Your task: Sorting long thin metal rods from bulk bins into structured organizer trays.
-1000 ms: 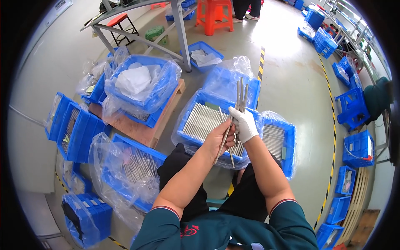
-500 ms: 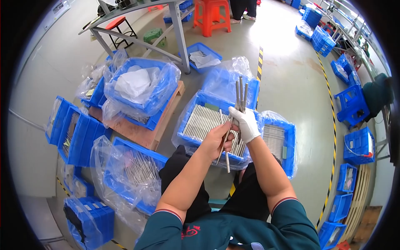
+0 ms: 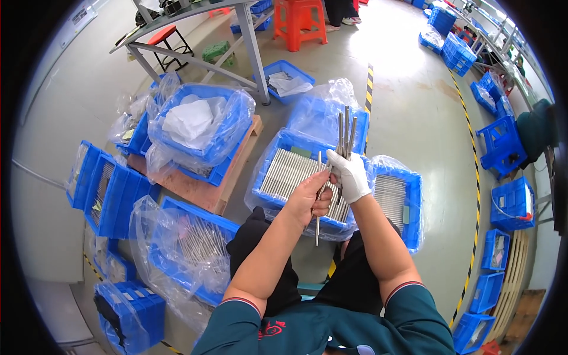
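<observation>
Above the plastic-lined blue crate, the gloved right hand clasps upright metal rods; the bare left hand clenches a single rod. Uneven pressure could let one slip, striking the rows below.

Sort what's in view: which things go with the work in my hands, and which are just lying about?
In hand or close by:
rod in your bare left hand
rods in your gloved right hand
crate below both hands

Apparently just lying about:
orange stool
red-topped stool
pallet
</observation>
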